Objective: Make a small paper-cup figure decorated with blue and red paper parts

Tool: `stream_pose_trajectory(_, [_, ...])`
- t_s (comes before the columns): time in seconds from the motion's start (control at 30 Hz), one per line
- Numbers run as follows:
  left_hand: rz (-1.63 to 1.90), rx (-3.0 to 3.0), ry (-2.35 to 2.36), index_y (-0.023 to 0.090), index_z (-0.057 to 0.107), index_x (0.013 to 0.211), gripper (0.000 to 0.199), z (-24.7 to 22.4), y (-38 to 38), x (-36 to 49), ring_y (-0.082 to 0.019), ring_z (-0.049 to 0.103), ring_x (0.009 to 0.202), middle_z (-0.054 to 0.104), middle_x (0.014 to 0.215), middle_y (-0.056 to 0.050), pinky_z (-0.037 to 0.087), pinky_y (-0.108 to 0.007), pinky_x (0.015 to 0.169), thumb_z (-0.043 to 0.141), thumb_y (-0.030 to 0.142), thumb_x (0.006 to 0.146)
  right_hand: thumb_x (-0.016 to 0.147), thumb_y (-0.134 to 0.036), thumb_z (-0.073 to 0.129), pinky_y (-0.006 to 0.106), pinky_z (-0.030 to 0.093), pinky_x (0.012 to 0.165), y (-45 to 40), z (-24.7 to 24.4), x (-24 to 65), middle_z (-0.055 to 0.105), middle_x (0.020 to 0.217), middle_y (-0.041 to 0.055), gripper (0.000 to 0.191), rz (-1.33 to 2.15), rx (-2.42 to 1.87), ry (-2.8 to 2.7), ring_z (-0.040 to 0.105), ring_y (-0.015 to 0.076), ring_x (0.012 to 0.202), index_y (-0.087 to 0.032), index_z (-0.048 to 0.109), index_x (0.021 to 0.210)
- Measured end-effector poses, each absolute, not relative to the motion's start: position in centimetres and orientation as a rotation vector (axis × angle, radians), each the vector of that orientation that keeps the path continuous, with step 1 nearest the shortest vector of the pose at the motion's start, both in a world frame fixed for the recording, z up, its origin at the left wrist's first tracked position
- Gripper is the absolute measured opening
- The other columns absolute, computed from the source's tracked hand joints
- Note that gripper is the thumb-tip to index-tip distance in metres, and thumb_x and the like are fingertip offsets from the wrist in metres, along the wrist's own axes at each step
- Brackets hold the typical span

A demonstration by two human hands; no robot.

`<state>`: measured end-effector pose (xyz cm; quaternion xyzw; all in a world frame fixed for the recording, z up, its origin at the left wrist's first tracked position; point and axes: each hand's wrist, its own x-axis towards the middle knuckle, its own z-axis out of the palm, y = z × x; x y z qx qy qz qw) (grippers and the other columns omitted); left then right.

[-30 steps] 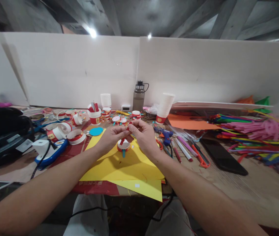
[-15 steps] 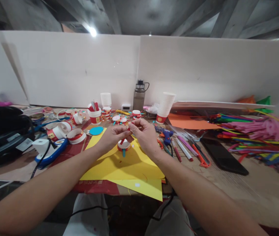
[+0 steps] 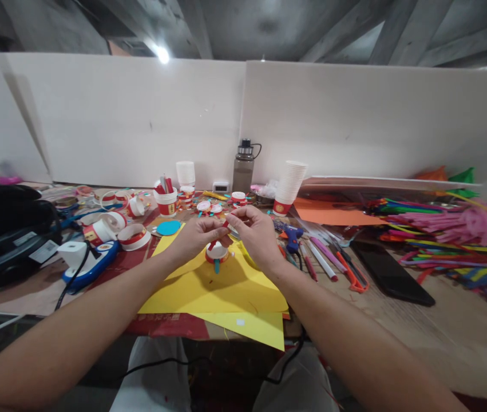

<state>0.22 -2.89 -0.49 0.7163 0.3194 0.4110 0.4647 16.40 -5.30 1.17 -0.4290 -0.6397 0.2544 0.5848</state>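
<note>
Fingertips of my left hand [image 3: 200, 237] and my right hand [image 3: 252, 234] meet above the yellow sheets [image 3: 209, 292], both closed in a pinch. Between them is a small red strip [image 3: 213, 245], perhaps paper; its far end is hidden by the fingers. Just below stands a cut paper-cup ring [image 3: 222, 256], white inside and red outside, with a teal tab [image 3: 216, 266] on its near side. Beyond my fingers sit small white-topped cup pieces [image 3: 204, 206] with teal bits. A blue disc [image 3: 168, 228] lies left of my left hand.
Cut cup rings [image 3: 134, 237] and a blue-white power strip [image 3: 91, 269] lie left. A stack of paper cups [image 3: 289, 189] and a bottle [image 3: 243, 167] stand behind. To the right are a blue glue gun [image 3: 293, 237], markers [image 3: 323, 260], scissors [image 3: 357, 281], a phone [image 3: 391, 272] and pipe cleaners [image 3: 453, 223].
Both hands stay almost in place, still pinching the red strip. A yellow sheet's edge now shows raised beside my right hand.
</note>
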Motion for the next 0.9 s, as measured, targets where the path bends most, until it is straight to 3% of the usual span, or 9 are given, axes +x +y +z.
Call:
stream_pose_trajectory(0.27, [0.881, 1.834, 0.822, 0.016, 0.072, 0.074, 0.03, 0.3, -1.7, -0.9, -0.012, 0.06, 0.059, 0.074, 0.072, -0.007, 0.037, -0.022, 0.053, 0.066, 0.045, 0.081, 0.078, -0.031, 0.066, 0.025, 0.044, 0.065, -4.7, 1.2, 16.9, 0.067, 0.075, 0.0017, 0.015, 0.548, -1.059, -1.564, 0.056, 0.0126, 0.067, -0.017, 0.067, 0.074])
stream_pose_trajectory(0.47, [0.796, 1.882, 0.864, 0.016, 0.072, 0.074, 0.025, 0.9, -0.7, -2.2, -0.014, 0.066, 0.066, 0.075, 0.074, -0.007, 0.042, -0.023, 0.059, 0.068, 0.041, 0.078, 0.077, -0.03, 0.065, 0.026, 0.043, 0.064, -4.4, 1.3, 17.2, 0.068, 0.073, 0.0019, 0.015, 0.541, -1.148, -1.628, 0.057, 0.0131, 0.067, -0.016, 0.068, 0.074])
stream_pose_trajectory(0.9, [1.005, 1.469, 0.888, 0.012, 0.071, 0.071, 0.026, 0.0, 1.2, -3.4, -0.012, 0.063, 0.063, 0.072, 0.069, -0.009, 0.042, -0.021, 0.057, 0.082, 0.034, 0.064, 0.078, -0.021, 0.062, 0.025, 0.039, 0.059, -4.6, 1.5, 17.3, 0.07, 0.073, 0.0029, 0.01, 0.484, -1.317, -1.857, 0.058, 0.0139, 0.065, -0.016, 0.071, 0.073])
